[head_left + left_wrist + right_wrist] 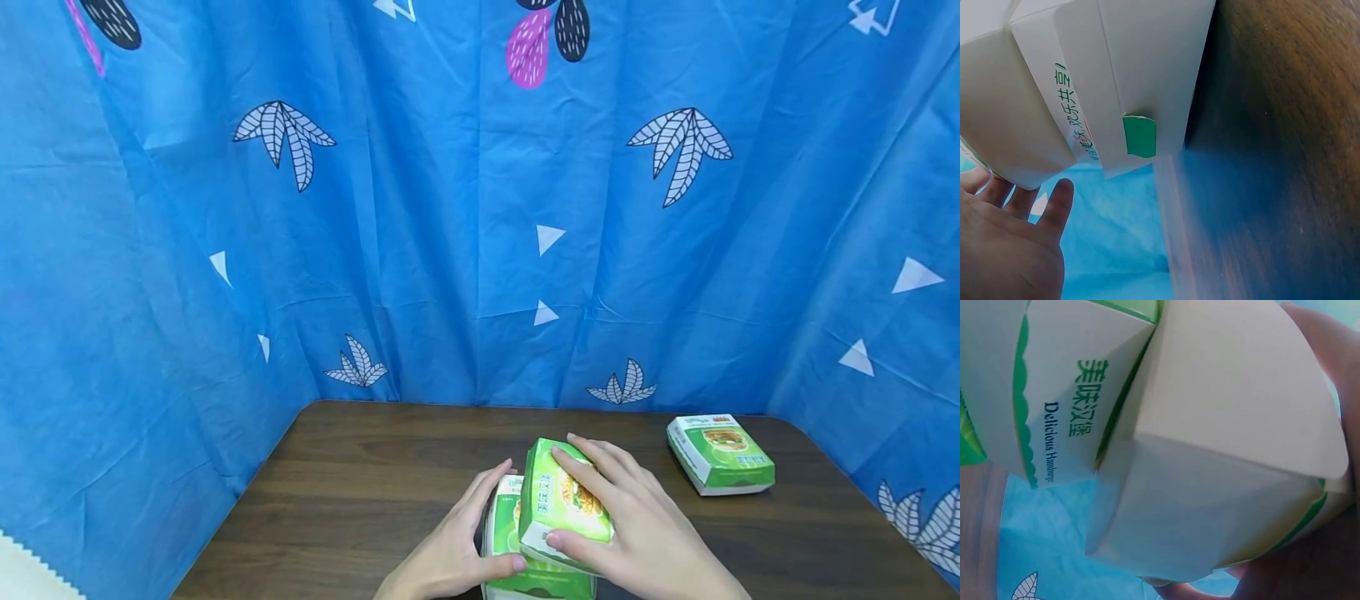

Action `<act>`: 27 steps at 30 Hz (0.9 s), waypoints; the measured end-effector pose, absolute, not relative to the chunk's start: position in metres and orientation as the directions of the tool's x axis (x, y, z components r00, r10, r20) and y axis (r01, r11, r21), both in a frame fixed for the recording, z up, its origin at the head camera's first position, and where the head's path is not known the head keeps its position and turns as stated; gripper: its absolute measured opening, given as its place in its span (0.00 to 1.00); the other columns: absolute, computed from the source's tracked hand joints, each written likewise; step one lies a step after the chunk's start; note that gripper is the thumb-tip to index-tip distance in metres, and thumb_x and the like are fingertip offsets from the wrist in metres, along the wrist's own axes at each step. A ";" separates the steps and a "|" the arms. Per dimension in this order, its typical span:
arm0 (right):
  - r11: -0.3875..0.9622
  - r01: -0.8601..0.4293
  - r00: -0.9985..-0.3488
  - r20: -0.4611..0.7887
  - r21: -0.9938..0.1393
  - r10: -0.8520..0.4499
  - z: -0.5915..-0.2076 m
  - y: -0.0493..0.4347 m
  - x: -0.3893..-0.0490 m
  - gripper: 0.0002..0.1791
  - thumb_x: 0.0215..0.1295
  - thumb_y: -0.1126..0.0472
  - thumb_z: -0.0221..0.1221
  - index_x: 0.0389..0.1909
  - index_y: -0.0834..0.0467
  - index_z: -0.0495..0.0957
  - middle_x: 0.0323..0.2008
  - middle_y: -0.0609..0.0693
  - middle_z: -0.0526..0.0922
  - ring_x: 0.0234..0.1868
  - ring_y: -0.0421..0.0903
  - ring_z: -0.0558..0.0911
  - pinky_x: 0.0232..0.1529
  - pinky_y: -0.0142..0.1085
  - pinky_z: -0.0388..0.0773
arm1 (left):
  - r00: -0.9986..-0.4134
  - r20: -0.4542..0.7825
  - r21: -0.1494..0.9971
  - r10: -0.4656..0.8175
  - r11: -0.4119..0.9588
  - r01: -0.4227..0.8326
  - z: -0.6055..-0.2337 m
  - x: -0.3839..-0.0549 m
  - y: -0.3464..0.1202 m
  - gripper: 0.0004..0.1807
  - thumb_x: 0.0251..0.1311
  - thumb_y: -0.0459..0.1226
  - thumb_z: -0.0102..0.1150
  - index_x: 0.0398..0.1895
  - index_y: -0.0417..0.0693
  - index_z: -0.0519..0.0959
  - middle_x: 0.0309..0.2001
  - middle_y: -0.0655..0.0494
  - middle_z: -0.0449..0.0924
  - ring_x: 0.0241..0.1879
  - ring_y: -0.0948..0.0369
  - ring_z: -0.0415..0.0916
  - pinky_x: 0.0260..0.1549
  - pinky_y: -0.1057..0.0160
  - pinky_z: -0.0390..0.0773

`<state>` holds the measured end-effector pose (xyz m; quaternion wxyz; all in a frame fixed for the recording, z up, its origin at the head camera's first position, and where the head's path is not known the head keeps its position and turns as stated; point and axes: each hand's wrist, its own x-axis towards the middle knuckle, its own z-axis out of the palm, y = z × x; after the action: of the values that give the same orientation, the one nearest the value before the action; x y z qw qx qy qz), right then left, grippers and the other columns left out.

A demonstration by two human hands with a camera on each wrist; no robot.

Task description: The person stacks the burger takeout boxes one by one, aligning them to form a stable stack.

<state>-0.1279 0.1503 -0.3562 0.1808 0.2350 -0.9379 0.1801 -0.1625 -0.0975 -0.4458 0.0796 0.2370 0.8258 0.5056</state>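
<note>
My right hand (637, 521) grips a green and white hamburger carton (551, 492), fingers over its lid and thumb on the near side. That carton is tilted and sits over the right part of another hamburger carton (510, 525). Around the left side of this lower carton, my left hand (457, 542) is curled, fingers at the far side and thumb on the near part. In the left wrist view, white carton walls (1141, 75) rise from the table, one with a green tab (1140, 136). The right wrist view shows the gripped carton's plain white underside (1235, 381).
A third hamburger carton (720, 458) lies at the back right of the dark wooden table (375, 467). Blue patterned curtain (435, 250) encloses the back and both sides. A white scalloped edge (30, 575) shows at the lower left.
</note>
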 end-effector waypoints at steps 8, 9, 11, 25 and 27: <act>0.834 -0.488 -0.846 0.375 -0.256 -0.380 -0.351 0.142 -0.128 0.39 0.53 0.21 0.50 0.67 0.28 0.63 0.68 0.37 0.65 0.65 0.46 0.65 0.55 0.57 0.68 | -0.863 0.158 0.860 0.480 0.363 0.359 -0.447 -0.162 -0.099 0.49 0.55 0.53 0.65 0.74 0.78 0.43 0.69 0.77 0.53 0.62 0.63 0.59 0.58 0.56 0.69; 0.834 -0.487 -0.847 0.373 -0.259 -0.379 -0.351 0.141 -0.128 0.40 0.52 0.21 0.50 0.67 0.28 0.63 0.68 0.38 0.65 0.65 0.46 0.65 0.55 0.57 0.68 | -0.859 0.173 0.854 0.482 0.361 0.375 -0.447 -0.162 -0.099 0.50 0.55 0.53 0.66 0.74 0.77 0.43 0.69 0.77 0.53 0.62 0.63 0.59 0.58 0.57 0.69; 0.833 -0.485 -0.851 0.363 -0.266 -0.379 -0.350 0.138 -0.129 0.40 0.52 0.20 0.49 0.67 0.27 0.63 0.68 0.37 0.65 0.65 0.45 0.65 0.56 0.57 0.67 | -0.853 0.194 0.846 0.486 0.358 0.396 -0.447 -0.162 -0.099 0.51 0.54 0.52 0.67 0.74 0.77 0.43 0.69 0.77 0.53 0.62 0.64 0.60 0.58 0.58 0.69; 0.809 -0.523 -0.829 0.380 -0.270 -0.410 -0.352 0.125 -0.132 0.41 0.51 0.19 0.49 0.67 0.28 0.64 0.69 0.37 0.64 0.67 0.44 0.63 0.59 0.54 0.65 | -0.844 0.204 0.845 0.496 0.346 0.407 -0.449 -0.163 -0.100 0.56 0.53 0.50 0.69 0.75 0.75 0.38 0.72 0.73 0.50 0.66 0.64 0.57 0.64 0.56 0.65; 0.806 -0.528 -0.825 0.384 -0.267 -0.414 -0.352 0.122 -0.132 0.41 0.50 0.19 0.49 0.67 0.28 0.64 0.69 0.37 0.64 0.68 0.43 0.63 0.59 0.54 0.65 | -0.846 0.196 0.854 0.496 0.338 0.396 -0.449 -0.163 -0.099 0.57 0.52 0.50 0.69 0.75 0.75 0.37 0.72 0.73 0.49 0.66 0.64 0.57 0.65 0.57 0.64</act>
<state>-0.1320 0.1224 -0.3522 0.1553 0.2513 -0.9375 0.1838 -0.1632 -0.0993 -0.4493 0.0493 0.2731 0.8164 0.5065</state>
